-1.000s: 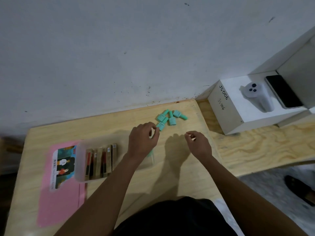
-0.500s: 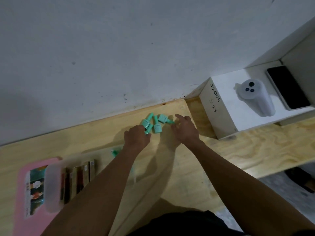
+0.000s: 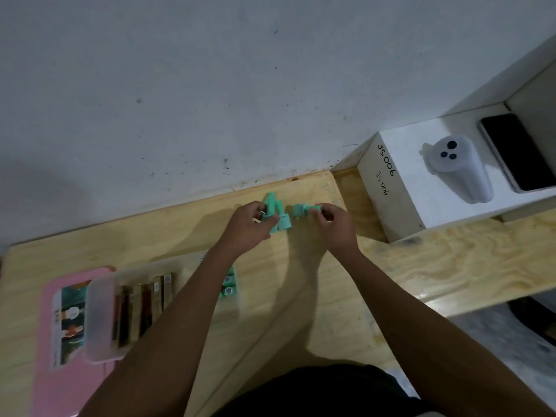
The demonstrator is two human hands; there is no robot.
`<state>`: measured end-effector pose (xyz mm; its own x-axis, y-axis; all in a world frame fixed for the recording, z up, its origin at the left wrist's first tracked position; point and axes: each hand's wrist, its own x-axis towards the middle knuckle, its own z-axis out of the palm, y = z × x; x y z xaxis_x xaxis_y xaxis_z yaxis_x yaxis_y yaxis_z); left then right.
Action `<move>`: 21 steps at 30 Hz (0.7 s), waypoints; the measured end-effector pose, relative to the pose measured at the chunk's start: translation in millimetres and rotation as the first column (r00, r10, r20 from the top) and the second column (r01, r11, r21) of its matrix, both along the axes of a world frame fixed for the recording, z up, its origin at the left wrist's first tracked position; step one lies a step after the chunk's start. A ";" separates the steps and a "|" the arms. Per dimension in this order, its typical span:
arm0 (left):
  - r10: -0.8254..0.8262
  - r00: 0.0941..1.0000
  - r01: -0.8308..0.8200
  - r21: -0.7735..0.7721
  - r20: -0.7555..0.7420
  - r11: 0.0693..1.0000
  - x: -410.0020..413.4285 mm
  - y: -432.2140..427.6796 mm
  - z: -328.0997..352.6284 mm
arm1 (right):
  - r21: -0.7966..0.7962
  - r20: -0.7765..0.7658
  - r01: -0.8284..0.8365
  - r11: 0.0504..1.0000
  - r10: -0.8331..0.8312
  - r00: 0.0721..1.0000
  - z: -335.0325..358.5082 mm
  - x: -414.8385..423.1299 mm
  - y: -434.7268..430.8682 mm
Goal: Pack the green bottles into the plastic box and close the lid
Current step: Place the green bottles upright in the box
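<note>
Left hand (image 3: pixel 249 225) grips several green bottles (image 3: pixel 281 216). Right hand (image 3: pixel 331 227) pinches a single green bottle (image 3: pixel 301 210). Both groups lie beyond the plastic box (image 3: pixel 99 311), off its right end. Packed bottles (image 3: pixel 228 288) occupy that end inside.

Black handwriting on the side of the white cardboard box (image 3: pixel 391 206) reads "JS006" — repeated smaller just beneath. Print on the pink plastic lid's (image 3: pixel 57 386) picture label (image 3: pixel 70 320) is too blurred to read.
</note>
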<state>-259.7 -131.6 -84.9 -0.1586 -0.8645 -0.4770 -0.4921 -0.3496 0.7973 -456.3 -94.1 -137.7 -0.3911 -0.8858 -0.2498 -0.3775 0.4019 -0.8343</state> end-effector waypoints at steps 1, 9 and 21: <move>0.034 0.997 -0.032 0.040 -0.068 0.999 2.2 3.4 6.5 | -0.039 0.043 0.031 0.999 -0.029 0.999 5.7 0.9 6.0; 0.308 0.867 -0.207 0.278 -0.393 0.938 36.7 43.7 48.4 | -0.032 0.427 0.103 0.994 -0.080 0.901 69.1 26.5 49.7; 0.160 0.979 -0.169 -0.059 -0.128 0.984 114.9 108.1 66.3 | -0.156 0.096 -0.296 0.942 0.313 0.945 96.2 100.4 87.1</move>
<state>-144.7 -23.5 -18.7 -0.0647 -0.9137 -0.4013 -0.3300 -0.3599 0.8727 -355.9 -7.0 -41.5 -0.0724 -0.9869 -0.1445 -0.3596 0.1609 -0.9191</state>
